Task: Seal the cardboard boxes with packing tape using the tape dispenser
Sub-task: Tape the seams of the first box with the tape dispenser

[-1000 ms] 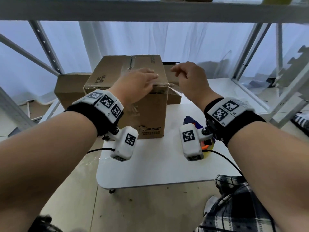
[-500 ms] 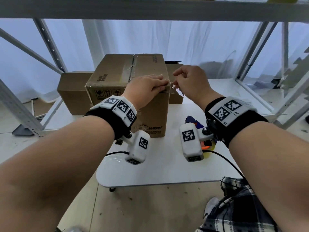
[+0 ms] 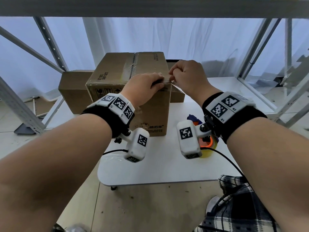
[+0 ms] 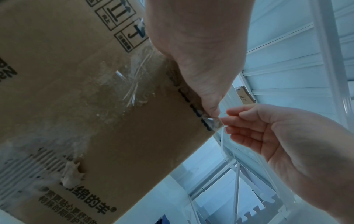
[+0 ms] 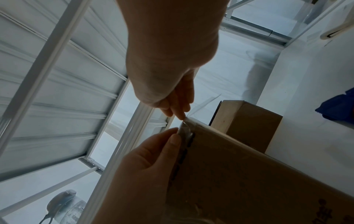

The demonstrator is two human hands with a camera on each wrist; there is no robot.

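A tall cardboard box [image 3: 133, 91] stands on the white table [image 3: 158, 168], with clear tape along its top seam. My left hand [image 3: 145, 84] holds the box's near top edge at its right corner, fingers on top. Its thumb [image 4: 208, 106] lies along the front edge. Just right of that corner, my right hand [image 3: 185, 76] pinches a loose strip of clear tape [image 4: 223, 136] that hangs off the corner [image 5: 186, 121]. The tape dispenser [image 3: 206, 143], orange and blue with a yellowish roll, lies on the table, mostly hidden behind my right wrist.
A lower brown box [image 3: 73, 92] sits behind on the left, and a small one [image 3: 177, 97] behind the right corner. Grey rack posts [image 3: 50, 42] flank the table and a shelf beam [image 3: 150, 7] runs overhead. My plaid-clad leg [image 3: 234, 208] is at the lower right.
My left hand has slid from the box's top toward the right corner and now holds its edge. My right hand has closed in on that corner with the tape strip.
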